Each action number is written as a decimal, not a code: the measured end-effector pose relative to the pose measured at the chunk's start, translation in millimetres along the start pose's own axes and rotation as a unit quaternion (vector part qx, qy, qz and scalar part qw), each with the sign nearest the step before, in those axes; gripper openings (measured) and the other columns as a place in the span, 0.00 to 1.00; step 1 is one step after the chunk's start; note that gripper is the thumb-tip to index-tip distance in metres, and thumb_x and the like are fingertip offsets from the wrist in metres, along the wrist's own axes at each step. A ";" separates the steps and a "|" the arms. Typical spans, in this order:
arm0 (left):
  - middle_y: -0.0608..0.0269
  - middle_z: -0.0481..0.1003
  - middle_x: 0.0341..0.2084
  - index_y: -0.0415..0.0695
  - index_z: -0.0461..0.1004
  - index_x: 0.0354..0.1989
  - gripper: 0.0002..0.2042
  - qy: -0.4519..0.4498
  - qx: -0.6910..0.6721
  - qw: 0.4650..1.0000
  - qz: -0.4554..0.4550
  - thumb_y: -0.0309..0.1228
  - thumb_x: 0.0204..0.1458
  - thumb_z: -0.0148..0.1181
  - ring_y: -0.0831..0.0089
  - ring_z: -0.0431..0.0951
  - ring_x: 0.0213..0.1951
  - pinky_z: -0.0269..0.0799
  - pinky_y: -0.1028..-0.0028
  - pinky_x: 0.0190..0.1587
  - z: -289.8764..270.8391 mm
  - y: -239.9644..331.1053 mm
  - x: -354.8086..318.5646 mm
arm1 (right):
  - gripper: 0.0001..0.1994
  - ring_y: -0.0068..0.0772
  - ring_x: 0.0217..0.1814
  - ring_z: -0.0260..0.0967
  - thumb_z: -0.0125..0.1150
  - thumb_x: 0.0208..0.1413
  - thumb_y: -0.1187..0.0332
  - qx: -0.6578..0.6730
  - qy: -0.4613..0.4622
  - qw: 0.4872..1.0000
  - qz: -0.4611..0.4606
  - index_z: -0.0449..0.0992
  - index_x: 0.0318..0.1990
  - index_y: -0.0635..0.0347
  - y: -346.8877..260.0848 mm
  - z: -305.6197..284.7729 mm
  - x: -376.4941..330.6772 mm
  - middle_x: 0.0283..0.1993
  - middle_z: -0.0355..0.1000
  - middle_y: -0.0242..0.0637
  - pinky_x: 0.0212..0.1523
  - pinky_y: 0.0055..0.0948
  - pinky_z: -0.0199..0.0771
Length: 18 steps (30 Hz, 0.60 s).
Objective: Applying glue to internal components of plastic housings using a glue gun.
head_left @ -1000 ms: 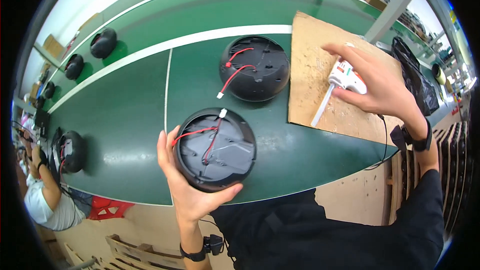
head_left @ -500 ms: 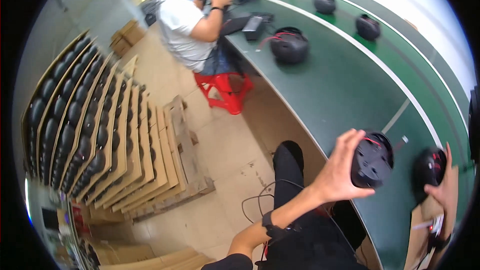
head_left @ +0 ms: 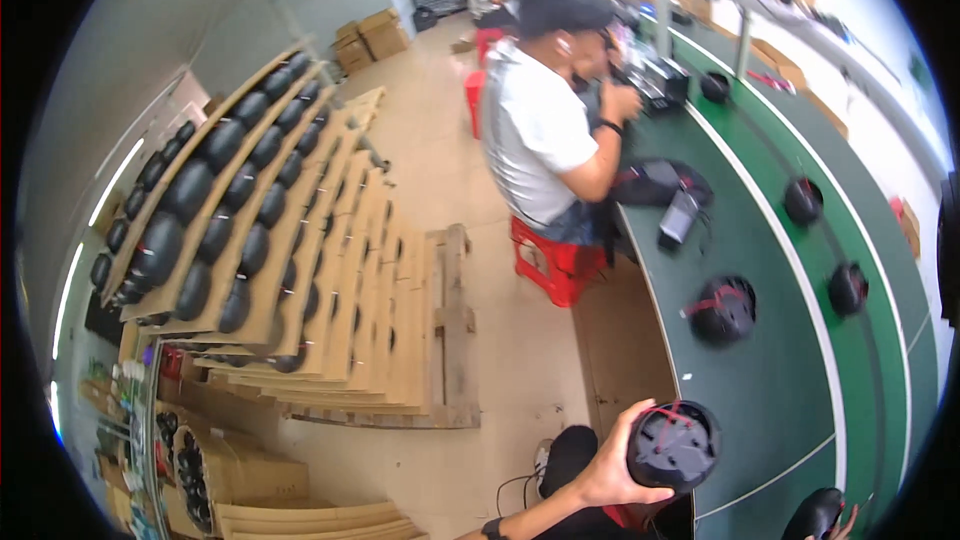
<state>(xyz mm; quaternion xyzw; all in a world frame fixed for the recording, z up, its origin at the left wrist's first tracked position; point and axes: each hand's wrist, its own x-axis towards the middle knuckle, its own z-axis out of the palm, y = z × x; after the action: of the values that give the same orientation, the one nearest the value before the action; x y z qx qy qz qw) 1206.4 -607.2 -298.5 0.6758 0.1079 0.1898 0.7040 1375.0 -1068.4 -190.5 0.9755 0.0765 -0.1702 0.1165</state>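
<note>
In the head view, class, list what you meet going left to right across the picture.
Slanted racks of black round shells → wooden pallet → seated person in white shirt → left hand holding a black round housing → green workbench.

One round black unit [head_left: 672,445] in hand, five on green bench [head_left: 760,380], one red stool [head_left: 556,260]

Bare green bench [head_left: 770,410] past black unit [head_left: 722,310]

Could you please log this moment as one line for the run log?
left hand: grips round black disc-shaped unit with red wires | right hand: barely visible, bottom edge | below: green workbench
</note>
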 end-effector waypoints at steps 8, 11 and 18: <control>0.44 0.60 0.68 0.33 0.43 0.75 0.66 0.182 0.067 0.980 0.044 0.43 0.32 0.87 0.55 0.61 0.71 0.56 0.60 0.74 -172.2 180.1 -39.4 | 0.66 0.51 0.76 0.56 0.73 0.36 0.31 0.525 0.124 0.788 -0.297 0.47 0.79 0.58 -242.7 -109.3 -8.4 0.79 0.48 0.48 0.74 0.48 0.56; 0.45 0.57 0.68 0.34 0.38 0.76 0.68 0.238 0.117 0.958 0.113 0.43 0.33 0.88 0.55 0.58 0.71 0.57 0.58 0.72 -217.4 201.4 -43.8 | 0.72 0.52 0.72 0.62 0.79 0.29 0.35 0.584 0.000 0.734 -0.347 0.40 0.79 0.53 -331.5 -155.2 -17.2 0.68 0.59 0.56 0.69 0.47 0.64; 0.46 0.59 0.66 0.39 0.39 0.76 0.69 0.420 -0.020 0.902 0.099 0.46 0.31 0.87 0.54 0.65 0.68 0.66 0.55 0.69 -254.9 220.3 -43.2 | 0.73 0.52 0.75 0.57 0.86 0.29 0.41 0.595 -0.168 0.646 -0.448 0.38 0.79 0.54 -457.4 -217.0 8.3 0.72 0.55 0.56 0.72 0.48 0.61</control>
<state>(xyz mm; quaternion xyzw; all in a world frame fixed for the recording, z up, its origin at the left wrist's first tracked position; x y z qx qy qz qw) 1036.4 -389.7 -100.5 0.5264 0.3226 0.5268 0.5841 1364.5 -573.0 -86.9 0.6362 0.3655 -0.3718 -0.5688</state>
